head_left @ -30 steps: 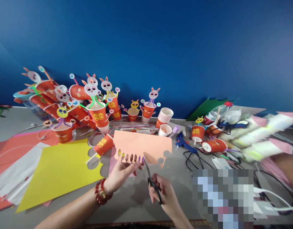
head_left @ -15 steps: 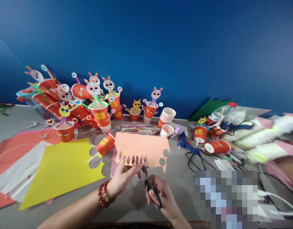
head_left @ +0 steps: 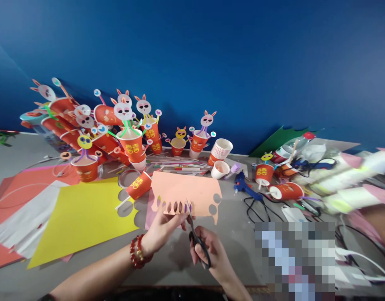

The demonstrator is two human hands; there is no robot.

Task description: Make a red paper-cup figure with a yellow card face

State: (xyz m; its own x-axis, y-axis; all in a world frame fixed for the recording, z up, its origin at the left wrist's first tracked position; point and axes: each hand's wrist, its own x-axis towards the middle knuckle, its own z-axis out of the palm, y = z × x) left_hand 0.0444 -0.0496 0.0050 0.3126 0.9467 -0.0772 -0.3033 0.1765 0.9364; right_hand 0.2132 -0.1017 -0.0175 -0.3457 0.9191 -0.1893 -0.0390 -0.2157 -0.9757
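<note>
A peach sheet of paper (head_left: 186, 186) lies before me, with a row of leaf-shaped holes along its near edge and round cutouts at its right. My left hand (head_left: 163, 230), wearing red bead bracelets (head_left: 137, 251), grips that near edge between thumb and fingers. In my right hand (head_left: 211, 246) are black-handled scissors (head_left: 198, 244), fingers through the loops. Their blades reach up to the paper's edge, beside the last leaf-shaped holes. Under the peach sheet a pinkish-purple sheet (head_left: 150, 211) shows at the left.
Yellow paper (head_left: 86, 221) with scalloped cuts lies left, over red and white sheets. Red paper cups (head_left: 130, 144) with rabbit faces stand along the blue wall. A cup stack (head_left: 220, 150), a blue glue gun (head_left: 245, 186) and cables are to the right, with white paper rolls (head_left: 345, 175) beyond.
The view has shifted slightly. Both hands keep nearly the same place at the paper's edge, and the scissors stay by the same holes.
</note>
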